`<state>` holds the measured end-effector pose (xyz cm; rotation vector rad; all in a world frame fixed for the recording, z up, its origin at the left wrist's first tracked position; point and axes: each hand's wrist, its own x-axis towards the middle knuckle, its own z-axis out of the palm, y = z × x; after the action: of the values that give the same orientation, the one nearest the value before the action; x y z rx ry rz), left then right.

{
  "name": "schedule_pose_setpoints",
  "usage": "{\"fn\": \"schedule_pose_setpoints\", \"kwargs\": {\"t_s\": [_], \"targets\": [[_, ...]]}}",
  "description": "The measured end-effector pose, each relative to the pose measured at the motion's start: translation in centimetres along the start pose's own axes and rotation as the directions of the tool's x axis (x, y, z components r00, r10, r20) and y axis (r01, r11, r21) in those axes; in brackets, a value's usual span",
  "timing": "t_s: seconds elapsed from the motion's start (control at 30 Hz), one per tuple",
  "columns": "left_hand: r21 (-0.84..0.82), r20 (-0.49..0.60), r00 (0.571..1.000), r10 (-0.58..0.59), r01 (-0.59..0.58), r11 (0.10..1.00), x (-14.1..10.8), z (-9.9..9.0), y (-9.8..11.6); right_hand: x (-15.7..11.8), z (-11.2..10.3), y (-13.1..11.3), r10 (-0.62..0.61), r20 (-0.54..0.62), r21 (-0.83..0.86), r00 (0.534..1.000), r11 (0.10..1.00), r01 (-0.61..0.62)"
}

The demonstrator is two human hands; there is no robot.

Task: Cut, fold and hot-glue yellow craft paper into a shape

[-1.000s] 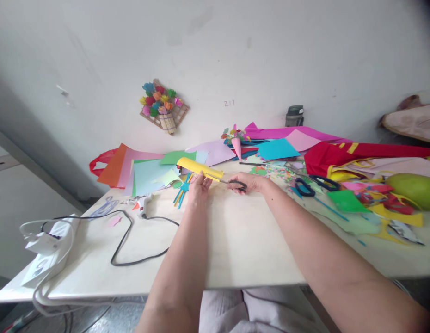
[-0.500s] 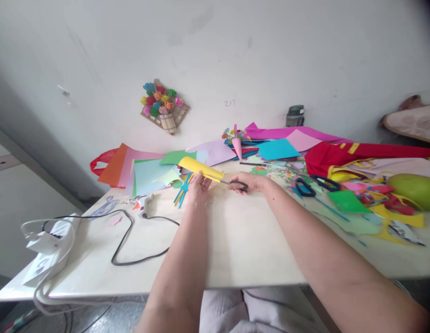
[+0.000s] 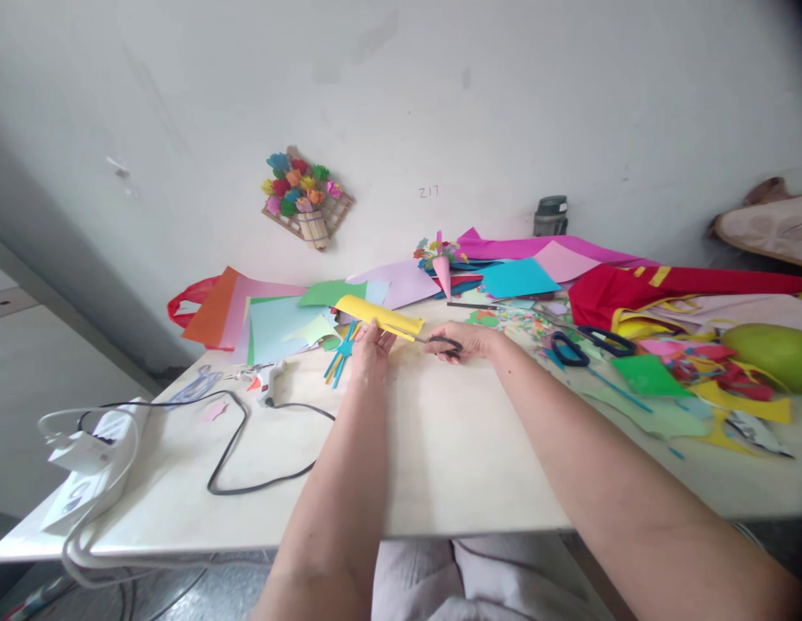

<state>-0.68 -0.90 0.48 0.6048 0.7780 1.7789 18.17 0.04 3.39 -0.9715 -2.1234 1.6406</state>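
Observation:
A curled sheet of yellow paper (image 3: 379, 316) is pinched in my left hand (image 3: 373, 343), above the middle of the table. My right hand (image 3: 458, 339) grips a pair of scissors (image 3: 447, 347) by its black handles. The scissor blades point left and lie along the lower edge of the yellow paper, partly hidden by it. Blue and yellow paper strips (image 3: 340, 355) lie on the table just left of my left hand. Small coloured paper scraps (image 3: 521, 323) are scattered beyond my right hand.
At left are a glue gun (image 3: 267, 383) with a black cord and a white power strip (image 3: 94, 466). Coloured sheets (image 3: 281, 323) line the back. Larger scissors (image 3: 585, 343), a green sheet (image 3: 658, 376) and a red cloth (image 3: 608, 297) lie at right.
The yellow paper has shifted slightly right, and its right end curls up a little more beside the scissors. Both hands stay nearly in place.

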Motion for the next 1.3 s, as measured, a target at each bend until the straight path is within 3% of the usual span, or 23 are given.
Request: {"fn": "schedule_pose_setpoints", "kwargs": {"t_s": [0.43,0.9,1.3], "targets": [[-0.006,-0.007,1.0,0.005,-0.005,1.0,0.0,0.1,0.0,0.5,0.0,0.5,-0.046,-0.008,0.043,0.999,0.998,0.046],[-0.007,-0.033,0.999,-0.004,0.004,1.0,-0.1,0.2,0.0,0.4,-0.2,0.6,-0.075,-0.046,-0.019,0.996,0.997,0.074],[0.016,-0.032,0.999,0.012,-0.011,1.0,0.0,0.0,0.0,0.6,-0.4,1.0,-0.02,0.011,0.048,1.0,0.999,0.02]]}}
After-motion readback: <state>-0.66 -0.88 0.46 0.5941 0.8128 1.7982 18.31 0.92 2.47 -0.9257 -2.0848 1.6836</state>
